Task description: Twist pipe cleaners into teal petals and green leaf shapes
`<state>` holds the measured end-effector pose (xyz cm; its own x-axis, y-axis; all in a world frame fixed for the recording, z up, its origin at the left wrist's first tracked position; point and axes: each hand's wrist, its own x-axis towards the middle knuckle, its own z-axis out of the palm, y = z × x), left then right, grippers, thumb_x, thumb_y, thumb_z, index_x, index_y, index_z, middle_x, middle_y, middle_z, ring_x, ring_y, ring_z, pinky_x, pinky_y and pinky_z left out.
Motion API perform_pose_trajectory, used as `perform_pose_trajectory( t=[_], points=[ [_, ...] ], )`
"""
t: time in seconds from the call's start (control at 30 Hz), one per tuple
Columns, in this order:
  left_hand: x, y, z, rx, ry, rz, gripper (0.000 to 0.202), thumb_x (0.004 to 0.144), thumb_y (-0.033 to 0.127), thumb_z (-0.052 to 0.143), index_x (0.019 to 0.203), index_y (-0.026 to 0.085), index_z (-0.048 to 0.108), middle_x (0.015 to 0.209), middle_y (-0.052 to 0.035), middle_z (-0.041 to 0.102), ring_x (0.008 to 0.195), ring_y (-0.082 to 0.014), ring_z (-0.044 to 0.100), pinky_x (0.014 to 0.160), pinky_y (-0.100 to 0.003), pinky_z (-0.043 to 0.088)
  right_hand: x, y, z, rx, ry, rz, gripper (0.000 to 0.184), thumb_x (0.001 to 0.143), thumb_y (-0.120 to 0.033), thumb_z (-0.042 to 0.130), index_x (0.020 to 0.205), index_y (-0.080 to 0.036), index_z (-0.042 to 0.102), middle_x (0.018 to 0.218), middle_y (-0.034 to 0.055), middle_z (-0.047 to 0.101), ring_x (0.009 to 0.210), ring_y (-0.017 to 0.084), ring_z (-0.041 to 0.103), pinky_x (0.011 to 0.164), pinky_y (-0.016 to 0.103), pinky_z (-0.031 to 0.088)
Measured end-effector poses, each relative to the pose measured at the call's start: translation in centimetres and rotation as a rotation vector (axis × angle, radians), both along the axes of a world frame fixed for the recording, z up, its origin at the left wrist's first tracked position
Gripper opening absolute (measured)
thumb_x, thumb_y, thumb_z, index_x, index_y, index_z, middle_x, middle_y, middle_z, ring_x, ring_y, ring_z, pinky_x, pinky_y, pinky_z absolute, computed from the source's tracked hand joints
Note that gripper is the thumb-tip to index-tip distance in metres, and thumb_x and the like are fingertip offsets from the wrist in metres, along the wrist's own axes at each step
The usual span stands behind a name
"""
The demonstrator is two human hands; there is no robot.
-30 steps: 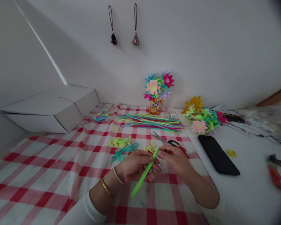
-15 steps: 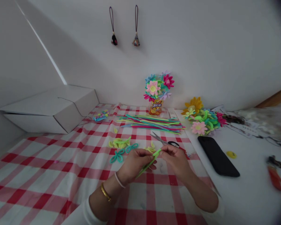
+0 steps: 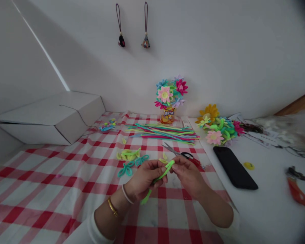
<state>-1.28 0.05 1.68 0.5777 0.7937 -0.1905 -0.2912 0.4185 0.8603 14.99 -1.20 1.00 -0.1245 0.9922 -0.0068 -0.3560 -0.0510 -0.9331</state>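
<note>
Both of my hands hold one bright green pipe cleaner (image 3: 164, 171) above the red-and-white checked cloth (image 3: 66, 176). My left hand (image 3: 144, 178) is closed around its middle, and the lower end sticks out below the fingers. My right hand (image 3: 186, 173) pinches the upper tip. Just beyond the hands lie small bent yellow-green pieces (image 3: 128, 155) and teal loops (image 3: 128, 167). Scissors (image 3: 180, 153) rest on the cloth behind my right hand.
A bundle of coloured pipe cleaners (image 3: 165, 132) lies farther back. A jar of pipe-cleaner flowers (image 3: 169, 101) stands by the wall, more flowers (image 3: 218, 130) to its right. A black phone (image 3: 234, 167), orange-handled pliers (image 3: 298, 189) and a white box (image 3: 53, 117) flank the cloth.
The green pipe cleaner has been bent: it was straight a second ago and now curves between the hands. Both hands have shifted slightly left and up.
</note>
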Motion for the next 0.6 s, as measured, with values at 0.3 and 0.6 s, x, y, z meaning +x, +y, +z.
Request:
perform_pose_trajectory(
  t=[0.3, 0.6],
  points=[
    [0.67, -0.55, 0.00, 0.029, 0.007, 0.047, 0.027, 0.069, 0.034, 0.068, 0.072, 0.015, 0.050, 0.057, -0.0006, 0.060, 0.037, -0.0038, 0.039, 0.035, -0.017, 0.015, -0.15, 0.08, -0.62, -0.005, -0.084, -0.061, 0.014, 0.064, -0.026, 0.070, 0.067, -0.018, 0.059, 0.063, -0.0027, 0.057, 0.058, 0.011, 0.051, 0.059, 0.026, 0.041],
    [0.36, -0.26, -0.12, -0.035, -0.039, -0.024, 0.022, 0.069, 0.030, 0.068, 0.073, 0.014, 0.053, 0.060, -0.0024, 0.062, 0.035, -0.0039, 0.040, 0.033, -0.018, 0.015, -0.42, -0.09, 0.14, -0.082, 0.077, 0.072, 0.004, 0.064, -0.020, 0.065, 0.067, -0.018, 0.061, 0.062, -0.0022, 0.060, 0.055, 0.012, 0.054, 0.058, 0.028, 0.042]
  ],
)
